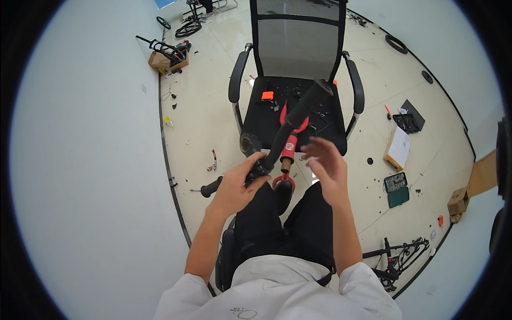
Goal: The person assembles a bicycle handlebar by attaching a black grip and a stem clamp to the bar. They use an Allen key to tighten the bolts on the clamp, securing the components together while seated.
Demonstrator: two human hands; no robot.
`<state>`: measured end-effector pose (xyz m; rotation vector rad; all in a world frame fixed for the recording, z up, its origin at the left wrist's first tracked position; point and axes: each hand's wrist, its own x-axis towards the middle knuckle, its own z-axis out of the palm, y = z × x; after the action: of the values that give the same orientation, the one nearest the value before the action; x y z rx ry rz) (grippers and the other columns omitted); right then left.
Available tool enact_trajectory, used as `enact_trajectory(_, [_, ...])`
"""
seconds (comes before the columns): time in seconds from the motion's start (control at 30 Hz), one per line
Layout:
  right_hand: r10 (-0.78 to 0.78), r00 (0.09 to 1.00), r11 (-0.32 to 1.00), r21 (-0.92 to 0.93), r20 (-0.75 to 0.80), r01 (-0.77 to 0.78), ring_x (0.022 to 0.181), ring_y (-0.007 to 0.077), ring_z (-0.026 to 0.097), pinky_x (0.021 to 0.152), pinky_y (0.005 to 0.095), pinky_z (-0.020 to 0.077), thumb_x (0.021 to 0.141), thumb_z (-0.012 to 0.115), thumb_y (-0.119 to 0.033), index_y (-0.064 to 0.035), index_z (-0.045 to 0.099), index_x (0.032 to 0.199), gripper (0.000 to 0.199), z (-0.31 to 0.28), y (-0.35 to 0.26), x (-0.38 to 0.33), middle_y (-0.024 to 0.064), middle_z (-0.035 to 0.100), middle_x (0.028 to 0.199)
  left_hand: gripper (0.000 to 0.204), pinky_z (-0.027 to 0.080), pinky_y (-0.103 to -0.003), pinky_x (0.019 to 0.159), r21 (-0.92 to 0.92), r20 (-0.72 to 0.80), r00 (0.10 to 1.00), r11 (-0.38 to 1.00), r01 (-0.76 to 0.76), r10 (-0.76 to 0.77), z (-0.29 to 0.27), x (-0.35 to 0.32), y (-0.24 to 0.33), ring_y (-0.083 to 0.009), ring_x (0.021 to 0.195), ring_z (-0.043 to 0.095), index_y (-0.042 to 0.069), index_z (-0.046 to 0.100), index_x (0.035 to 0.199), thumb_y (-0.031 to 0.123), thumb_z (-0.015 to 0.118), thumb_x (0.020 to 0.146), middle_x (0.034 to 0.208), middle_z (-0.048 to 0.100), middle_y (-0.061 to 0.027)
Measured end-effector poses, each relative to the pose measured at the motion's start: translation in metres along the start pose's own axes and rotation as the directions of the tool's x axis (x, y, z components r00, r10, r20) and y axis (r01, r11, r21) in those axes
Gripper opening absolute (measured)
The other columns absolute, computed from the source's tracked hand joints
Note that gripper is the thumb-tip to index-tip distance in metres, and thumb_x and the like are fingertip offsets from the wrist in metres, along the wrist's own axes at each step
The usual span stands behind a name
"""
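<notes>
My left hand [234,186] is wrapped round the middle of a black bicycle handlebar [277,144], near its stem [249,143]. The bar slants up to the right, with one black grip [309,104] over the chair seat and the other grip [212,186] beside my left wrist. My right hand [328,168] is raised to the right of the bar, fingers apart and holding nothing. Between my hands, a red tubular part [289,148] with a brownish end lies from the office chair's seat [256,120] toward my knees, partly hidden by the bar.
An orange block [268,96] and several small metal pieces lie on the seat. To the right on the floor are a white-topped box [399,146], an opened green case [397,197] and a black bicycle frame [397,256]. A carton of parts [176,61] stands far left.
</notes>
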<state>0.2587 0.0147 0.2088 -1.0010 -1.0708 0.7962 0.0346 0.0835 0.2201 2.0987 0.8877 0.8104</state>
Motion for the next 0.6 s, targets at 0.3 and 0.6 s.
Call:
enact_trajectory(0.3, [0.191, 0.932, 0.969, 0.093, 0.309, -0.229, 0.107, 0.0150, 0.059, 0.093, 0.0293, 0.0453, 0.098, 0.054, -0.019, 0.0027, 0.057, 0.123, 0.033, 0.025, 0.026, 0.042, 0.0082, 0.065, 0.111, 0.040, 0.042, -0.025, 0.053, -0.707, 0.193, 0.966, 0.658, 0.260, -0.175, 0.028, -0.007, -0.005, -0.0119, 0.059, 0.053, 0.003, 0.043, 0.135, 0.022, 0.052, 0.101, 0.077, 0.059, -0.0061])
enact_trajectory(0.6, [0.151, 0.912, 0.988, -0.028, 0.381, -0.152, 0.109, 0.0171, 0.059, 0.087, 0.0309, 0.0474, 0.091, 0.062, -0.014, -0.0002, 0.053, 0.127, 0.040, 0.035, 0.065, 0.002, 0.0099, 0.061, 0.121, 0.055, 0.024, -0.020, 0.041, -0.903, 0.396, 0.869, 0.044, 0.427, -0.298, 0.019, -0.019, -0.034, -0.0027, 0.039, 0.026, 0.009, 0.048, 0.134, 0.051, 0.031, 0.104, 0.059, 0.038, 0.0043])
